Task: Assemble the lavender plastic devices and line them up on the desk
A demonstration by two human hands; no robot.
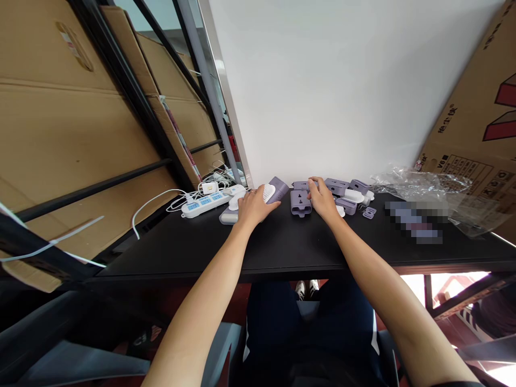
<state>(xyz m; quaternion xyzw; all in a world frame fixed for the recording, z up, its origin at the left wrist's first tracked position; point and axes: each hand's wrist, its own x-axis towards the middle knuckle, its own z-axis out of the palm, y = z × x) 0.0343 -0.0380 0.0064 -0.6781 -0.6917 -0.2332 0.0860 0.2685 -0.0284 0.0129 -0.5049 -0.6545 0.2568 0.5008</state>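
Observation:
My left hand [255,207] is wrapped over a purple-and-white plastic device [278,188], thumb along its near side. Under and beside that hand lies another pale device [229,216], partly covered. My right hand [322,200] has its fingers bent down at the right edge of a purple plastic housing [301,203] with small dark openings. Whatever its fingertips grip is hidden. Behind and right of this hand are more purple casing parts [336,186] and a white cylindrical piece [351,196]. A small purple part [369,213] lies farther right.
A white power strip [205,204] with tangled cables lies at the left of the black table [282,250]. Clear plastic wrap [427,183] and a blurred-out item [415,221] are at the right. A white panel [322,91] stands behind, with a cardboard box [475,134] leaning right.

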